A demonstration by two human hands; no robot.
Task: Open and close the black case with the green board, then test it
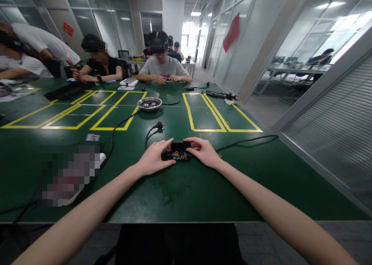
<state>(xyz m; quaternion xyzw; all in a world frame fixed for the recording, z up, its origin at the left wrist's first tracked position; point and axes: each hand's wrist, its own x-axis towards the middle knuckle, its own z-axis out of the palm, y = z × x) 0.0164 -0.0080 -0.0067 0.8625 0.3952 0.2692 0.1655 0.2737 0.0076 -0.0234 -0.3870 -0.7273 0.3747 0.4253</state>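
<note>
A green bench (290, 195) filled most of the view, with yellow tape outlines (207, 131) marked across its far half. Beyond its far edge sat a person in a grey shirt (164, 68). At the near middle of the bench, the left hand (162, 156) curved round one end of an opened black case (180, 145), thumb low and fingers at the top, while the right hand (196, 147) gripped the other end with a narrow bend of fingers and thumb. Farther off stood a metal bowl (149, 109) with small metal pieces in it. A black plug (158, 126) lay just beyond the left hand. Smallest, a circuit board (179, 156) showed between the hands, in the case's near part.
</note>
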